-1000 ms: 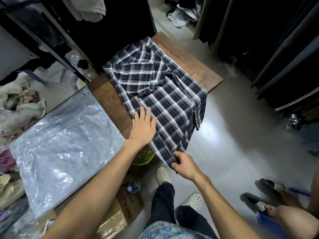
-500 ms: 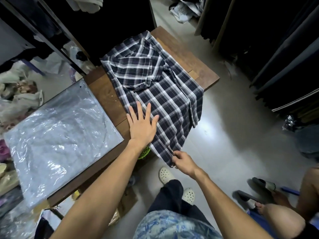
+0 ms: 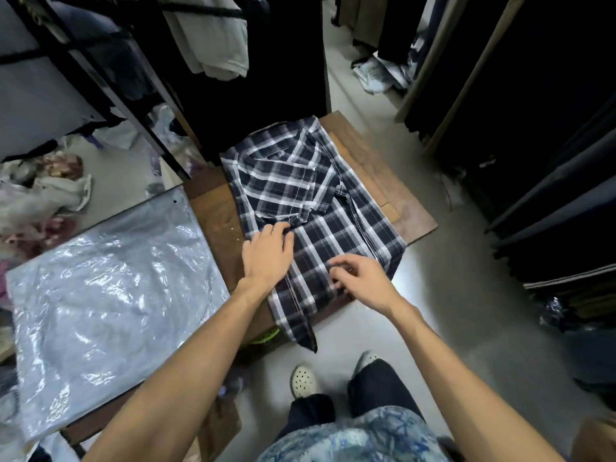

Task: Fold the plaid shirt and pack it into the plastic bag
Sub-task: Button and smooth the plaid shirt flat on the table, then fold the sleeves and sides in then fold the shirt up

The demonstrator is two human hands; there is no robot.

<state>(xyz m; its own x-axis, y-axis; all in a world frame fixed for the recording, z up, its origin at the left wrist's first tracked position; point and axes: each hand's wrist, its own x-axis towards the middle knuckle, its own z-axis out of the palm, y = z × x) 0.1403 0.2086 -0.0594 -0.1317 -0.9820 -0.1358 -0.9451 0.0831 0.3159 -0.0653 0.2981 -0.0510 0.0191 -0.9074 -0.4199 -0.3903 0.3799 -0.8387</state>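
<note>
near the middle of the frame, the left hand lay flat, fingers together, on the plaid shirt; right hand fingers curled, pinching its cloth.

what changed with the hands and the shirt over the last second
The right hand left the hanging hem corner and came up onto the plaid shirt; its fingers now pinch at the cloth. The left hand slid up towards the folded sleeve, pressing flat. The shirt stays on the wooden table, the plastic bag untouched.
</note>
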